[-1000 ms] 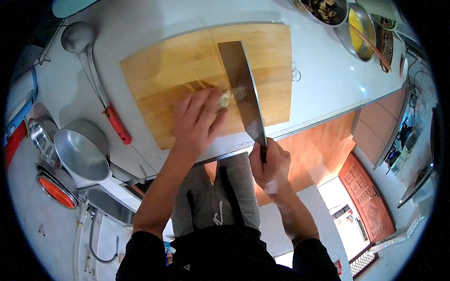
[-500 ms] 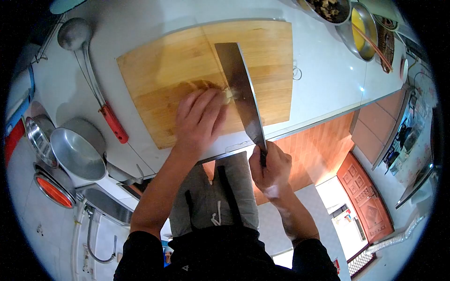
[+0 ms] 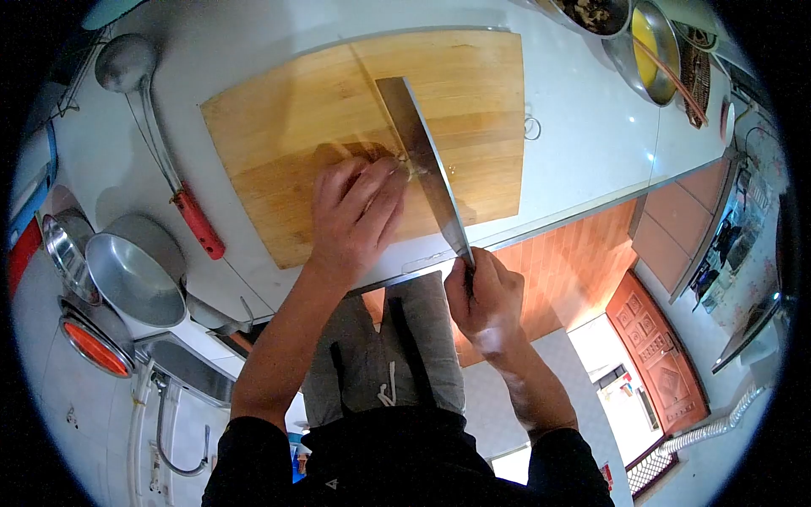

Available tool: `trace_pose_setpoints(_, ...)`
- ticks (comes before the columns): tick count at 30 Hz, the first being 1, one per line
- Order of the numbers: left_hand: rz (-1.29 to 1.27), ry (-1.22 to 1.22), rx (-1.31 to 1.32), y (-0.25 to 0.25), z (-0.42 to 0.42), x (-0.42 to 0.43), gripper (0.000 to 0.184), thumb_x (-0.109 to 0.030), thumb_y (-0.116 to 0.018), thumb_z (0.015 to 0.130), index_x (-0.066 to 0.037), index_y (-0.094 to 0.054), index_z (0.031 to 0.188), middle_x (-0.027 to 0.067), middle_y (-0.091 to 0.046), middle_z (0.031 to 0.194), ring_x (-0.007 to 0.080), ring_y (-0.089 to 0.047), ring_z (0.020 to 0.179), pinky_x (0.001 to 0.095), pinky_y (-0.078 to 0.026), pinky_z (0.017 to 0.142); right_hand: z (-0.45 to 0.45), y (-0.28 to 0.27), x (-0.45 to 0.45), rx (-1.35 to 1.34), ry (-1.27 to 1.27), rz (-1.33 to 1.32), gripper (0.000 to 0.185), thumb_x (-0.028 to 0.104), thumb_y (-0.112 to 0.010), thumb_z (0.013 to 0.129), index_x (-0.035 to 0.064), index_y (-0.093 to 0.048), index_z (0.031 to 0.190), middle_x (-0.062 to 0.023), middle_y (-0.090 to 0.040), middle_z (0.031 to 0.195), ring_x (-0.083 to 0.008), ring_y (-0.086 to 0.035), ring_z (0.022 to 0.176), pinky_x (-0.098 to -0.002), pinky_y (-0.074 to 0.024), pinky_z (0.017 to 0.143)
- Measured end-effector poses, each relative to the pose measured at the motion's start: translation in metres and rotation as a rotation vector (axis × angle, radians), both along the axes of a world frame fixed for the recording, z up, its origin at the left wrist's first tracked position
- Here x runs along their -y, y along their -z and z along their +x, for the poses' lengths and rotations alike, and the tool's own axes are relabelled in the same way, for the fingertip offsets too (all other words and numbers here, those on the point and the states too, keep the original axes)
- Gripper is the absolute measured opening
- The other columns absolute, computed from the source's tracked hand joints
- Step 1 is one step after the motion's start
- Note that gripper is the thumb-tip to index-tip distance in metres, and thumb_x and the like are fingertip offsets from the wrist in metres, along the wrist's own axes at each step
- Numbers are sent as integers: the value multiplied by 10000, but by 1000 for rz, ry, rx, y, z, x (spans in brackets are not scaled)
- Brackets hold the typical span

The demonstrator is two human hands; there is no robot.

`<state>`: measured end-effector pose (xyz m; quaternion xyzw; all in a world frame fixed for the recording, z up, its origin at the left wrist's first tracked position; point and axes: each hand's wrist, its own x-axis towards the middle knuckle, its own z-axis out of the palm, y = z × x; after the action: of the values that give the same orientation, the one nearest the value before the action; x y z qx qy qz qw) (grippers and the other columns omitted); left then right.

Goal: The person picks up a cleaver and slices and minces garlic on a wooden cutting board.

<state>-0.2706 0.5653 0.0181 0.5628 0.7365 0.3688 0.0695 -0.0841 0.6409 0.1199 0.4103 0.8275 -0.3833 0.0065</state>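
My right hand point(image 3: 488, 297) is wrapped round the handle of a kitchen cleaver point(image 3: 429, 165). The cleaver's broad blade lies across the wooden cutting board point(image 3: 473, 76), pointing away from me. Fingers curled, my left hand point(image 3: 359, 211) presses down on the board just left of the blade. A small pale piece of food point(image 3: 407, 167) shows at its fingertips, touching or nearly touching the blade; most of it is hidden and I cannot make out its kind. Right of the blade, tiny light bits point(image 3: 453, 171) lie on the board.
On the left lie a ladle point(image 3: 144, 101) with a red handle and a metal pot point(image 3: 135, 279), near a sink point(image 3: 190, 367). At the far right stand a pan of dark food point(image 3: 596, 15) and a bowl of yellow liquid point(image 3: 621, 63) with chopsticks point(image 3: 676, 80) across it.
The cleaver's tip has shifted slightly left, and small bits now show on the board right of the blade. My left hand stays at nearly the same spot.
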Motion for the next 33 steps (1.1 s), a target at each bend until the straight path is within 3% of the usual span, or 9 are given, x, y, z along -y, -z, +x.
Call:
trace_pose_setpoints(20, 22, 44, -56, 1, -2, 1, 402, -84, -803, 736, -44, -714, 1126, 75, -683, 1204, 299, -613, 1012, 443, -506, 824, -8, -9, -5, 5, 6, -9, 92, 4, -690, 880, 8, -607, 918, -127, -595, 708, -316, -591, 531, -422, -474, 469)
trace_pose_setpoints(33, 42, 49, -38, -1, -3, -1, 366, -81, -799, 745, -33, -714, 1097, 77, -682, 1199, 299, -616, 1031, 450, -494, 810, -16, 3, -8, 70, -48, -4, 107, 37, -675, 901, 26, -571, 921, -146, -593, 707, -350, -605, 547, -447, -479, 477)
